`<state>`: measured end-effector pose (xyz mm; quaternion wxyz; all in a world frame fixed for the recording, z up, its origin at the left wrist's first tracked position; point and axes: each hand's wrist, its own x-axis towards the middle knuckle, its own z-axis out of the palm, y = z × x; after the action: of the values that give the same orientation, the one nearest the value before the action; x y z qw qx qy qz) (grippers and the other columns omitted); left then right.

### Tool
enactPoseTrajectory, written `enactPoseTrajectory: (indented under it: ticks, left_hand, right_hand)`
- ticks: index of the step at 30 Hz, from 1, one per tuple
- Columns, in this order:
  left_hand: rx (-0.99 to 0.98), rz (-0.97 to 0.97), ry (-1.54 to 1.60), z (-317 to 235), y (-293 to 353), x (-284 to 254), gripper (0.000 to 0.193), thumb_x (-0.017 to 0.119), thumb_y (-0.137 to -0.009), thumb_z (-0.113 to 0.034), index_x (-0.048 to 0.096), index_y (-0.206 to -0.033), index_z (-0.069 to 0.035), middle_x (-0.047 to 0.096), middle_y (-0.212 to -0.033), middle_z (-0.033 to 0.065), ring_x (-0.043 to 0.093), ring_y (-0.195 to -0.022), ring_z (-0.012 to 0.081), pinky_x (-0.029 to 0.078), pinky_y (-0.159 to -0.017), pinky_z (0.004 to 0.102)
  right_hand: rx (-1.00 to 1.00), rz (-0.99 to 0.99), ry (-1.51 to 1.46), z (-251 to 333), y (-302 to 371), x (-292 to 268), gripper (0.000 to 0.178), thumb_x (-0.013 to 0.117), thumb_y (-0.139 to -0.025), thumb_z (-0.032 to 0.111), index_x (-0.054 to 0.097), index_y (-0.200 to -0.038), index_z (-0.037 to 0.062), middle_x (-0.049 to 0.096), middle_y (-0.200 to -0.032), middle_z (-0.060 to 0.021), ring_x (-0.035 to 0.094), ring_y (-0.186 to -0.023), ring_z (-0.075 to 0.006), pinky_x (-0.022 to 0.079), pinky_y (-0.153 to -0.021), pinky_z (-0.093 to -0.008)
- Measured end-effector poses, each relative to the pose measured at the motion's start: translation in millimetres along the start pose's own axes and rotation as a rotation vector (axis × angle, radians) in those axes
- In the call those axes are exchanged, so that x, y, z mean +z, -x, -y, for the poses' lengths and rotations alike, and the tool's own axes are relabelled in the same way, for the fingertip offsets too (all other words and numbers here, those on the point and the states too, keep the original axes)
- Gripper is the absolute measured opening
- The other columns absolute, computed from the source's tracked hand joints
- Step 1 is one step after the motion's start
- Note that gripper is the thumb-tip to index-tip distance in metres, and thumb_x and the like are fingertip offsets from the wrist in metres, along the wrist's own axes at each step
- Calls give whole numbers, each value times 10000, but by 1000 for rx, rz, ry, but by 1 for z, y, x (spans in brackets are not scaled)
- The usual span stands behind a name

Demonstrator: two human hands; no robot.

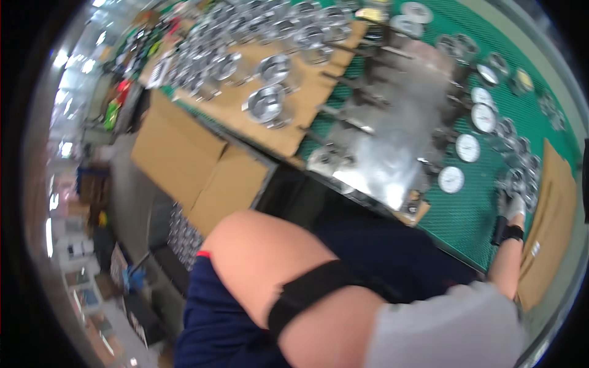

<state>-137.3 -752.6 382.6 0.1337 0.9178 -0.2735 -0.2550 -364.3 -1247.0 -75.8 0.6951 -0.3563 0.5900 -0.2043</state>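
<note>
Your right hand reaches the shiny metal parts

Your right hand (514, 207) is at the far right of the green mat (438, 230), touching or just beside a cluster of shiny metal parts (516, 175); the parts lie just beyond your fingers. Blur hides whether those fingers are spread or pinching something. A black handle (500, 227) sits close along the hand's left side; you can't tell if it is gripped. Your left hand is out of view, its state unknown. Brown cardboard (552, 224) stands to the right, bearing a small pale patch too blurred to read. Left of the hand, three white dials (467, 148) carry illegible faint markings. Farther left are a metal plate (399, 138), then metal cups (265, 104) on a cardboard sheet (273, 138).
</note>
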Motion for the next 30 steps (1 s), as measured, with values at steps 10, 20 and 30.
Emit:
enactPoseTrajectory:
  ticks: [10,20,30]
  left_hand:
    - [552,-283,-20,168,-119,-3,272,676,-883,-194,680,-1100,-32,699,-904,173,674,-805,374,556,-768,423]
    - [-92,-458,-273,350,-240,40,436,706,-863,-444,702,-1089,-72,734,-918,200,704,-899,416,557,-824,472]
    - [175,111,1419,306,-169,-18,242,658,-948,-135,685,-1107,45,728,-1050,125,707,-926,203,570,-779,325]
  right_hand:
    - [-445,54,-55,-11,114,80,505,598,-1001,318,487,-1432,80,629,-1253,-129,647,-1055,-247,540,-881,-335]
    - [-626,25,136,-10,311,207,582,567,-1011,275,404,-1525,56,670,-1176,-118,675,-882,-153,528,-834,-301]
    - [-1052,796,784,-52,405,353,562,717,-878,59,528,-1402,-9,697,-1061,-136,684,-873,-199,565,-779,-324]
